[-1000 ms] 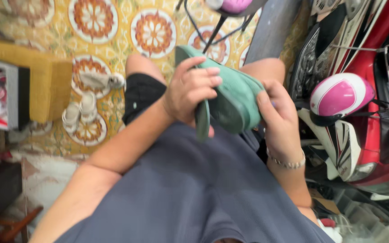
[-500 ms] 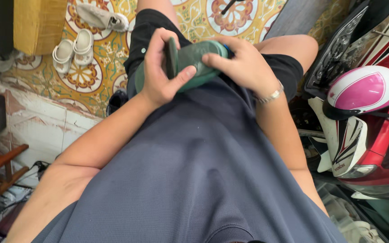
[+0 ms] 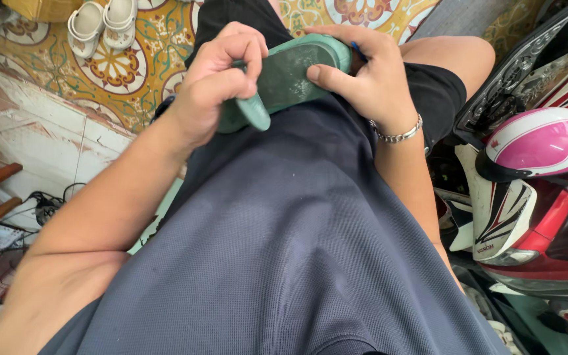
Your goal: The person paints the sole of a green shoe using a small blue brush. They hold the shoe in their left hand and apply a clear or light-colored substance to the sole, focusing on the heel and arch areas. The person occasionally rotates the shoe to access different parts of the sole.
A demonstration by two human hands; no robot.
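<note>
On my lap, my left hand (image 3: 221,79) pinches a green sandal (image 3: 290,75) at its near edge while my right hand (image 3: 366,75) clamps its far end. A pink helmet (image 3: 544,141) rests right; white clogs (image 3: 103,23) lie farther off on the patterned floor (image 3: 133,72).

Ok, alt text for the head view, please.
Two bare hands hold a green sandal sole-up over the lap: left hand pinches its strap, right hand steadies the far edge. White sandals lie on patterned floor tiles; a pink helmet rests on a red scooter.

A home entryway: patterned floor tiles (image 3: 119,72), parked motorbike (image 3: 547,223), white sandals (image 3: 103,23).
</note>
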